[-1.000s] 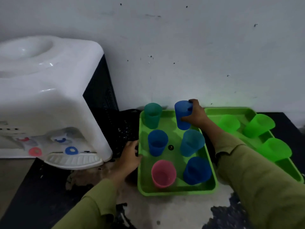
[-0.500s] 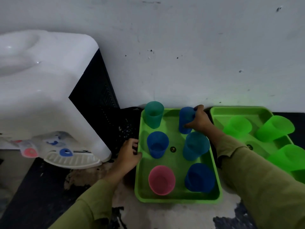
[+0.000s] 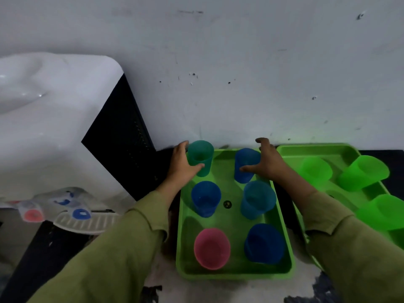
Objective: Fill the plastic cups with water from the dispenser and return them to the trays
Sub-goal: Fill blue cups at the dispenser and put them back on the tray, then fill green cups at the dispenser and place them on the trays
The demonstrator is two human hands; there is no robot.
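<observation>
Upright, teal cup [image 3: 200, 158] plus five in tray [image 3: 231, 274], green cups [image 3: 363, 173] in second tray [image 3: 310, 149]

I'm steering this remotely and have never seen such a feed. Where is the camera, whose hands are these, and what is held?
There is one picture, from a wide-angle camera worn on a person's head, looking forward and down. There is no machine: the two sleeved arms are that person's own. The left hand grips a teal cup at the back left of the nearer green tray. The right hand is spread round a blue cup at the back right; whether it grips cannot be told. That tray also holds a pink cup, a light blue cup and two dark blue cups. A second green tray to the right holds three green cups. The white water dispenser stands at left.
</observation>
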